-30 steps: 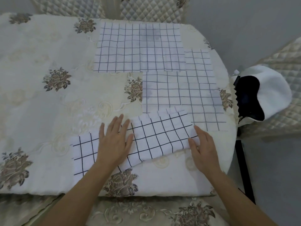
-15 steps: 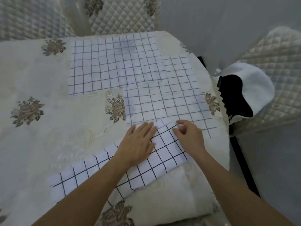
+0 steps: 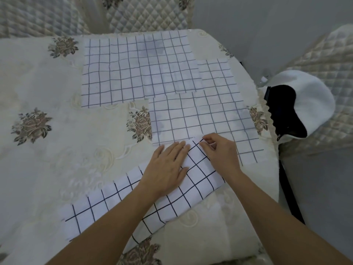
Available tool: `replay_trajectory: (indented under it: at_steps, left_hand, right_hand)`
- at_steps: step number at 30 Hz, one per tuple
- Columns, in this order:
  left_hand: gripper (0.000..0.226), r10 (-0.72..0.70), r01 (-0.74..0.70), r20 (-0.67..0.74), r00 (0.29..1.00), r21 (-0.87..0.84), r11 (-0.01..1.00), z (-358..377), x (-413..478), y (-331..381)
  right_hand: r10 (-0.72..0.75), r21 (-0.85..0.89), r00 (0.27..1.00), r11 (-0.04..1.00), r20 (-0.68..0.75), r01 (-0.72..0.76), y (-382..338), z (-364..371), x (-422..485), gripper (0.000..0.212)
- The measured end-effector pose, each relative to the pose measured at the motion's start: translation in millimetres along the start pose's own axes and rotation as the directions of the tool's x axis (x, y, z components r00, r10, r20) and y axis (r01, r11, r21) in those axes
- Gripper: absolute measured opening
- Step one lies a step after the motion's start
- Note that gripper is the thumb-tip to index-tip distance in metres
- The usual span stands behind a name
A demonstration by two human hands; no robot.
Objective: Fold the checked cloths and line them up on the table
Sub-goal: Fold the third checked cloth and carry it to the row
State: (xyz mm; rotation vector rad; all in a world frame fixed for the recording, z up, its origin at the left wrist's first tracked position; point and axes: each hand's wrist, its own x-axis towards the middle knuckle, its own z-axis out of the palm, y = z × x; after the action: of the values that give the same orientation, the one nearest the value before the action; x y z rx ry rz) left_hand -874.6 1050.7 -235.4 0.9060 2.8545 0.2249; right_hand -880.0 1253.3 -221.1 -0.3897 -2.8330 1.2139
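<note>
We see a broad surface (image 3: pixel 57 159) under a cream covering with woven brown roses. It fills most of the head view. A quilted chair back (image 3: pixel 149 14) stands at its far edge and a second quilted chair (image 3: pixel 328 58) stands off its right side.

3 large checked cloths lie on the surface. The far checked cloth (image 3: pixel 137 67) is the biggest, spread flat with thin grey lines, and its right part lies over a small checked piece (image 3: pixel 215 73). The middle checked cloth (image 3: pixel 200 119) lies flat just nearer, towards the right edge, touching the far one's near edge. The near checked cloth (image 3: pixel 114 205) has bolder dark lines. It runs as a long band slantwise from the near left up to the far right, where its end overlaps the middle cloth's near edge.

On the right chair rests a white and black item (image 3: pixel 309 96); we cannot tell what it is.

The left grip (image 3: pixel 168 169) is released, lying flat with straight fingers and pressing down on the near checked cloth close to its far end. The right grip (image 3: pixel 221 152) is just beside it, fingers curled, pinching the far right corner of that same cloth.
</note>
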Motion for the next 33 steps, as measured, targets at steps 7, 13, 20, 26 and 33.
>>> replay_trajectory:
  at_steps: [7, 13, 20, 26, 33]
  left_hand:
    - [0.056, -0.179, 0.174, -0.108, 0.978, -0.058, 0.983, -11, -29, 2]
    - [0.060, -0.130, 0.130, 0.007, 0.992, -0.011, 0.992, 10, -59, 5]
    - [0.062, -0.113, 0.112, 0.007, 0.994, 0.051, 0.992, 29, -64, -3]
    - [0.060, -0.131, 0.133, -0.031, 0.991, 0.064, 0.989, 28, -65, 1]
    - [0.057, -0.203, 0.196, -0.120, 0.972, -0.066, 0.978, 14, -74, -11]
  right_hand:
    - [0.034, -0.043, 0.999, 0.999, -0.013, -0.034, -5, 7, 14, 0.007]
    - [-0.148, -0.239, 0.984, 0.963, -0.101, 0.121, -6, 11, 7, 0.014]
    - [-0.729, -0.265, 0.683, 0.652, 0.041, 0.711, -33, 20, -111, 0.020]
    - [-0.755, -0.172, 0.447, 0.419, 0.480, 0.892, -21, 46, -193, 0.035]
    - [-0.606, -0.257, 0.510, 0.458, 0.610, 0.851, -6, 34, -185, 0.057]
